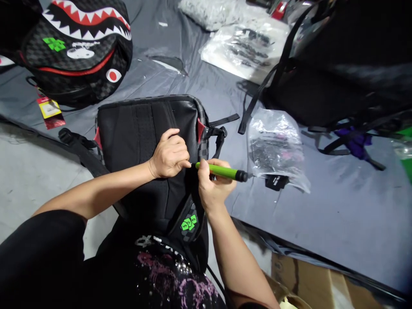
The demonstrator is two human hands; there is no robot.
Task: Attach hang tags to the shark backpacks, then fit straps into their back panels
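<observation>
A backpack (144, 154) lies back-side up in the lower middle of the frame, on a cloth-covered table (337, 214) that fills the middle and right. The left hand (169, 155) rests on the backpack's back panel, and the right hand (214, 189) sits just right of it at the backpack's right edge, holding a pen-like tool (222, 171) that points to the right. Right of the tool lies a plastic bag (277, 148). A second backpack (77, 47) sits in the upper left, with a hang tag (49, 109) below it. A third bag (347, 64) fills the upper right, and flat plastic packets (244, 47) lie at upper centre. A cardboard box (315, 285) shows at the lower right, below the table edge.
</observation>
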